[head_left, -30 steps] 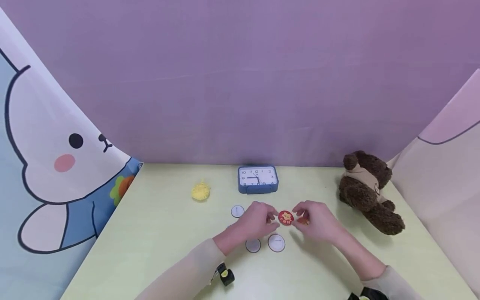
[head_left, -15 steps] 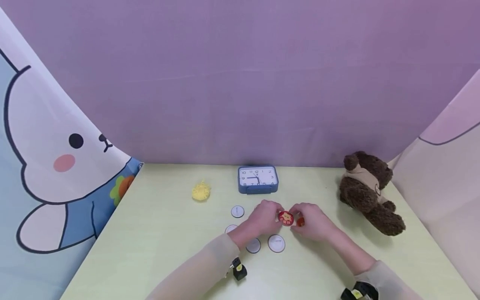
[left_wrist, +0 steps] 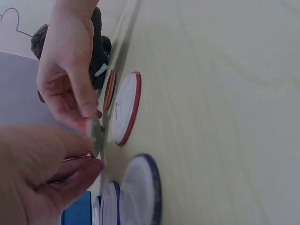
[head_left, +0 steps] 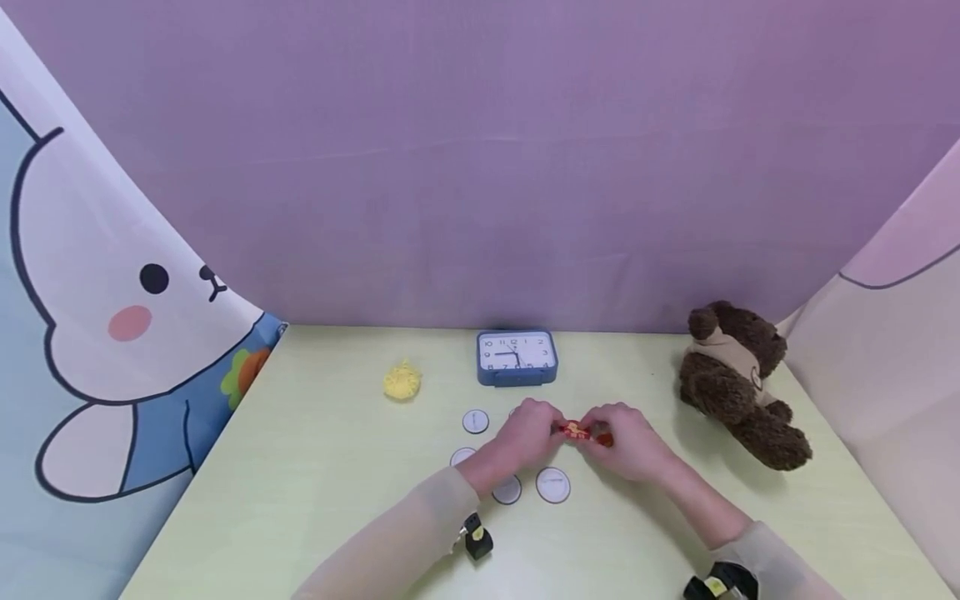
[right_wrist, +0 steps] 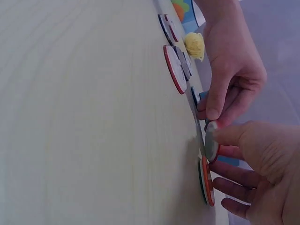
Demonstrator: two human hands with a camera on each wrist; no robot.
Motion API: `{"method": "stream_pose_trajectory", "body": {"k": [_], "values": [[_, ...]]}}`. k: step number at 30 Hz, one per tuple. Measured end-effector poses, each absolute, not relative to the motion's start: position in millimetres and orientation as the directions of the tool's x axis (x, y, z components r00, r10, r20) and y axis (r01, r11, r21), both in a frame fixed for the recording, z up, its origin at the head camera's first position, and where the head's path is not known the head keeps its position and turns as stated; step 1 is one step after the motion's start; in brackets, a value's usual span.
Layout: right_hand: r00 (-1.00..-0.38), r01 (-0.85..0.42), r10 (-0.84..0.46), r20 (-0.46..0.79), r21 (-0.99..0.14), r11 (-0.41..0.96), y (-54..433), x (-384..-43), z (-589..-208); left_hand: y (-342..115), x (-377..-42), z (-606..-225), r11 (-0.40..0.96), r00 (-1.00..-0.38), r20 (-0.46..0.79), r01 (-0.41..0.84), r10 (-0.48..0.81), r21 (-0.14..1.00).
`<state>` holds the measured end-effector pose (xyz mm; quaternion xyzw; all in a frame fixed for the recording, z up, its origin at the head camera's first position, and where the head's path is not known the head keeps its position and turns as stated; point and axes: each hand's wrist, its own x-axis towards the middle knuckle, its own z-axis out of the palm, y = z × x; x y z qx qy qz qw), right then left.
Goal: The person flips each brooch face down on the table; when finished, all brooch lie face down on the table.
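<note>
A round red disc (head_left: 575,430) with a yellow figure is held between both hands, tilted steeply with its grey back (right_wrist: 212,142) showing in the wrist views. My left hand (head_left: 531,435) pinches its left edge between thumb and fingers. From the other side, my right hand (head_left: 628,443) pinches the right edge, thumb on the grey back. Beneath the right hand's other fingers lies an orange-rimmed disc (right_wrist: 206,182) on the table. White-faced discs lie around the left hand, including one (head_left: 553,485) just in front and another (head_left: 507,490) partly behind the wrist.
A blue clock (head_left: 517,358) stands behind the hands. Back left sits a yellow fuzzy ball (head_left: 402,381); a brown teddy bear (head_left: 738,383) lies at the right. More white discs (head_left: 476,422) lie left of the hands on the pale table (head_left: 315,467). A purple cloth (head_left: 480,167) hangs behind.
Both hands have closed in on the red disc, the left moving right and the right slightly left. The disc, facing up before, is now tipped up. Clock, ball and bear have not moved.
</note>
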<state>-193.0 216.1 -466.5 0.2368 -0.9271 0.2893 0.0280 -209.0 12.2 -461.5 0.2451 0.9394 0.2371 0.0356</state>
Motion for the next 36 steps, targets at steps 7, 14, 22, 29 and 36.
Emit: {"method": "stream_pose_trajectory", "body": {"k": [7, 14, 22, 29, 36], "values": [[-0.91, -0.408, -0.373, 0.183, -0.563, 0.719, 214, -198, -468, 5, -212, -466, 0.738, -0.868, 0.199, 0.492, 0.454, 0.462], [-0.94, -0.341, -0.293, 0.174, -0.539, 0.77, 208, -199, -461, 1, -211, -464, 0.691, -0.871, 0.196, 0.479, 0.45, 0.542], [-0.955, -0.293, -0.263, 0.14, -0.603, 0.742, 202, -195, -452, -7, -205, -456, 0.632, -0.848, 0.155, 0.488, 0.507, 0.602], [-0.934, -0.344, -0.325, 0.146, -0.606, 0.717, 200, -193, -451, -10, -208, -459, 0.621, -0.837, 0.169, 0.507, 0.52, 0.598], [-0.879, -0.449, -0.453, 0.152, -0.586, 0.675, 206, -190, -458, -12, -210, -465, 0.655, -0.832, 0.152, 0.52, 0.534, 0.548]]}}
